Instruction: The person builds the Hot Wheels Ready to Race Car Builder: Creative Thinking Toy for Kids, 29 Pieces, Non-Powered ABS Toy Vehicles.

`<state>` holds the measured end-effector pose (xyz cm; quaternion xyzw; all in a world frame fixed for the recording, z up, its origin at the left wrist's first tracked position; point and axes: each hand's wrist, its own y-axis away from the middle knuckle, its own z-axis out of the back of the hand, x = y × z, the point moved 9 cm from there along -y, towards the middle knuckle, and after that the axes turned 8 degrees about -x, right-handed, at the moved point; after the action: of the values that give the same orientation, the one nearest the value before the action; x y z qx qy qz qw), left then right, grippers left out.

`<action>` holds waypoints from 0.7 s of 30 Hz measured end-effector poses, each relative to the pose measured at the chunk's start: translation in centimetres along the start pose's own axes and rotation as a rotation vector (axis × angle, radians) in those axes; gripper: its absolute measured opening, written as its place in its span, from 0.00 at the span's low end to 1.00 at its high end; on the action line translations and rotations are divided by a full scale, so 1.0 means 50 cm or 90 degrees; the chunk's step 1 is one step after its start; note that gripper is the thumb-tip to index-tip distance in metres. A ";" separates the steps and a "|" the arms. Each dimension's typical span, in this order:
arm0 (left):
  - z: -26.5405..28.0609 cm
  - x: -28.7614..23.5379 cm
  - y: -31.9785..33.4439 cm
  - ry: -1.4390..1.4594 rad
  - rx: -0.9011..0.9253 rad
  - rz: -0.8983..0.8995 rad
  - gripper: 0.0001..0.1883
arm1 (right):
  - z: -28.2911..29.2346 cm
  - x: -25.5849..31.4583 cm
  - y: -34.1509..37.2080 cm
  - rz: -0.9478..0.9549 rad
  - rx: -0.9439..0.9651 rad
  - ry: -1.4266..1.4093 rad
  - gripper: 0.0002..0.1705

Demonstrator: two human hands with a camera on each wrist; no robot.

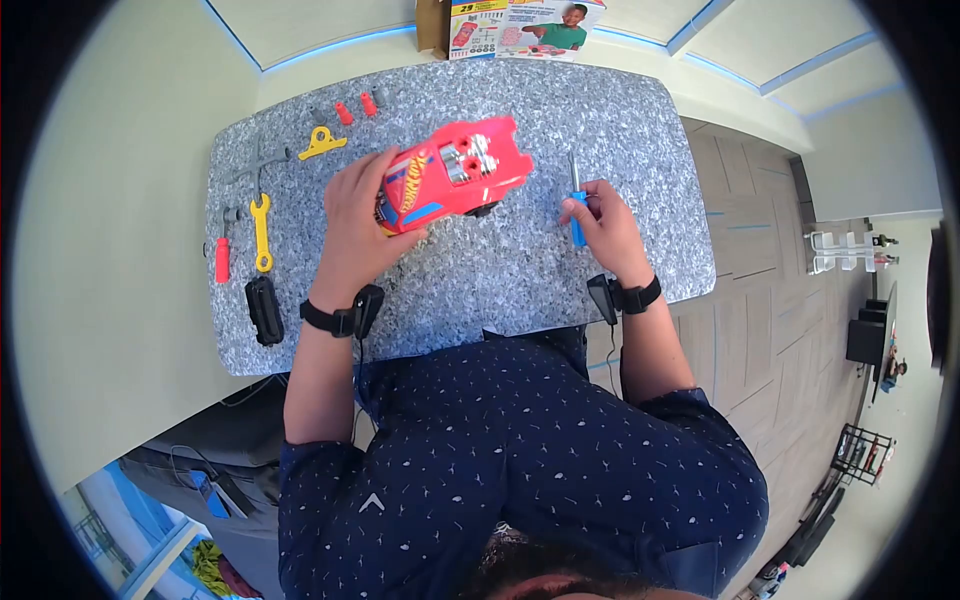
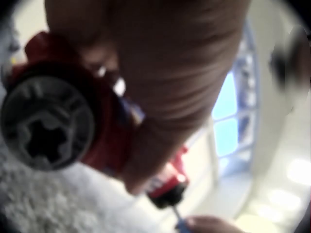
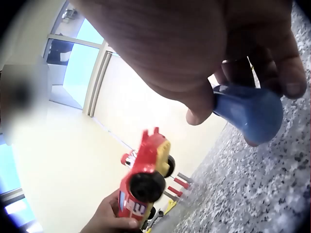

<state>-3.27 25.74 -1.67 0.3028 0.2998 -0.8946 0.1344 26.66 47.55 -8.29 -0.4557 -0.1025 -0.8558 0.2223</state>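
My left hand (image 1: 352,215) grips a red toy race car (image 1: 436,190) by one end, above the left-centre of the speckled table (image 1: 520,285). Silver engine parts and a blue-and-yellow decal show on the car's top. In the left wrist view a grey wheel hub (image 2: 48,124) with a star-shaped hole faces the camera. Over the table's right side, my right hand (image 1: 612,235) holds a screwdriver by its blue handle (image 1: 578,230), the metal shaft pointing away from me. The rounded handle end (image 3: 262,116) shows close up in the right wrist view. Car and screwdriver are apart.
Along the table's left side lie a yellow wrench (image 1: 261,235), a red-handled tool (image 1: 222,260), a grey tool (image 1: 262,160) and a black object (image 1: 264,311). Farther back are a yellow piece (image 1: 321,143) and small red pieces (image 1: 344,113). A printed toy box (image 1: 520,30) stands behind the table.
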 end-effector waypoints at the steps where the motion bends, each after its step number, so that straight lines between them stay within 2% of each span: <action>1: -0.014 0.006 -0.008 -0.050 0.031 -0.017 0.59 | 0.004 -0.005 -0.011 0.008 -0.003 0.029 0.24; 2: -0.029 0.012 -0.013 -0.099 0.062 -0.033 0.59 | 0.005 -0.009 -0.020 0.015 -0.005 0.058 0.25; 6: -0.084 0.043 -0.026 -0.079 0.108 -0.034 0.59 | -0.020 0.012 -0.052 0.074 -0.006 0.178 0.26; 14: -0.095 0.041 -0.031 -0.121 0.143 -0.019 0.64 | -0.048 0.020 -0.068 0.045 0.034 0.197 0.31; 17: -0.049 0.043 -0.020 -0.144 0.067 -0.059 0.62 | -0.045 0.018 -0.068 0.046 0.028 0.188 0.31; 21: 0.086 0.070 0.023 -0.162 -0.041 -0.006 0.59 | -0.041 0.006 -0.070 0.059 -0.001 0.165 0.31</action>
<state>-7.51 21.97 -1.63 0.1809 0.3100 -0.9164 0.1770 23.33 49.78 -9.12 -0.3456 -0.0514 -0.8964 0.2726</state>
